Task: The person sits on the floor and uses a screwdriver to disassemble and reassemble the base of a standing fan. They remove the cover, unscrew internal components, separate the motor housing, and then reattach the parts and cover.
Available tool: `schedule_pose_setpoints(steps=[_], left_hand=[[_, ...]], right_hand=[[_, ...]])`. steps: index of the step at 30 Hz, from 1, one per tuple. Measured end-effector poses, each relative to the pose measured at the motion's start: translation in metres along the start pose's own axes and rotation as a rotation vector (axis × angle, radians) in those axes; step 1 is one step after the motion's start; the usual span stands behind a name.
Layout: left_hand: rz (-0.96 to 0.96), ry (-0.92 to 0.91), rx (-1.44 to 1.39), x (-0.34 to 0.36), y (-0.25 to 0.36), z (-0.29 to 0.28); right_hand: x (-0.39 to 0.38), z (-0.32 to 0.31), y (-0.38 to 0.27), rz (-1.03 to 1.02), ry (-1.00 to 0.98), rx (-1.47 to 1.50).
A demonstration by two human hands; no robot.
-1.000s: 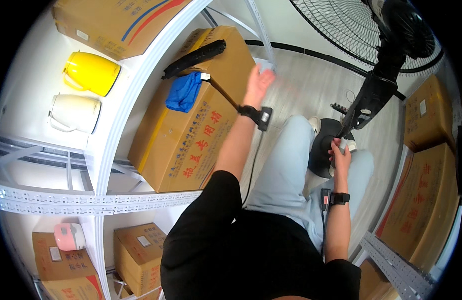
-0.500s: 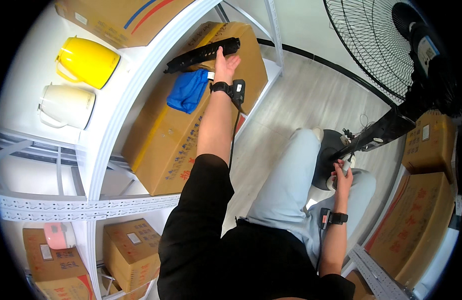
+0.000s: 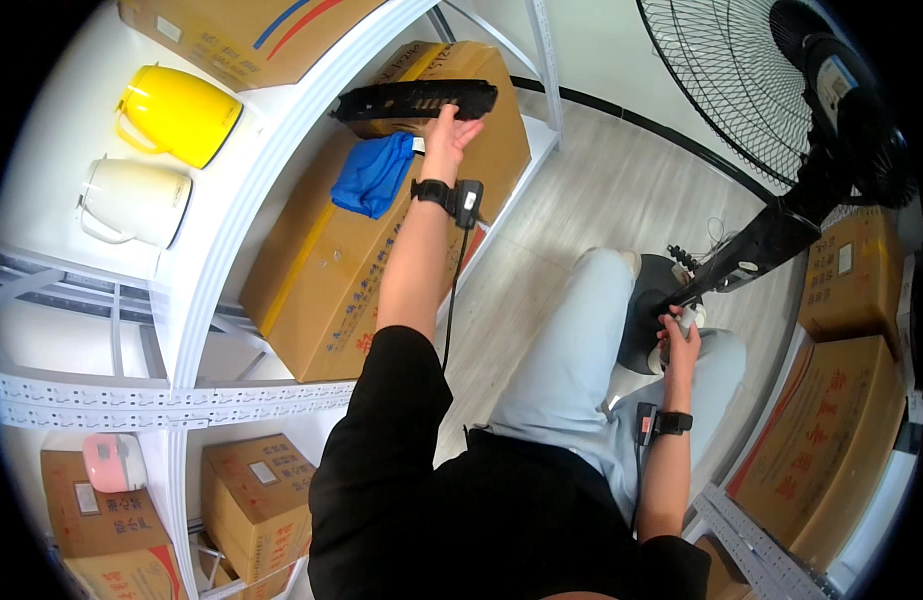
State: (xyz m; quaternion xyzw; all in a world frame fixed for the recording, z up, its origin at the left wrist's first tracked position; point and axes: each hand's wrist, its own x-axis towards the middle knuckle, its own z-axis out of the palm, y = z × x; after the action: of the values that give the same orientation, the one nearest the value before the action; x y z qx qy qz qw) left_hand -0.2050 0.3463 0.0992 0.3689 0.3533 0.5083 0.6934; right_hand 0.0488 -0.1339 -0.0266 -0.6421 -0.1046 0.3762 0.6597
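My left hand (image 3: 452, 138) reaches over a large cardboard box (image 3: 322, 270) on the shelf. Its thumb side grips the lower edge of a long black slotted strip (image 3: 402, 100) above the box top; the other fingers show beside it. A crumpled blue cloth pouch (image 3: 372, 174) lies on the box, left of my wrist. Low at the right, my right hand (image 3: 679, 340) has its fingers closed around a small light-grey piece (image 3: 689, 317), whose exact kind I cannot make out. This is by the black pole (image 3: 747, 262) and round base (image 3: 647, 305) of a standing fan.
A yellow jug (image 3: 182, 115) and a white jug (image 3: 137, 200) stand on the white shelf at the left. Below are boxes (image 3: 257, 490) and a pink item (image 3: 114, 462). The fan's wire cage (image 3: 727, 90) rises at the upper right, with stacked boxes (image 3: 817, 430) at the right.
The black strip has turned from a slant to nearly level and shifted slightly right with my left hand. My right hand stays at the fan pole, and the view has shifted slightly.
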Motion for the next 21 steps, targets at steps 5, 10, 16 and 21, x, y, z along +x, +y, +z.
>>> schedule_pose_setpoints(steps=[5, 10, 16, 21], left_hand=[[0.014, -0.113, 0.081, -0.097, -0.024, 0.061], [-0.16, -0.234, 0.039, -0.179, -0.07, 0.091], [-0.418, -0.44, 0.065, -0.254, -0.149, 0.111], [-0.556, -0.583, 0.159, -0.291, -0.188, 0.115]], right_hand=[[0.001, -0.005, -0.005, 0.012, -0.029, 0.024], [-0.008, 0.0, -0.018, 0.016, -0.111, 0.133], [-0.013, -0.004, -0.025, 0.024, -0.182, 0.258], [-0.013, -0.009, -0.026, 0.006, -0.155, 0.299]])
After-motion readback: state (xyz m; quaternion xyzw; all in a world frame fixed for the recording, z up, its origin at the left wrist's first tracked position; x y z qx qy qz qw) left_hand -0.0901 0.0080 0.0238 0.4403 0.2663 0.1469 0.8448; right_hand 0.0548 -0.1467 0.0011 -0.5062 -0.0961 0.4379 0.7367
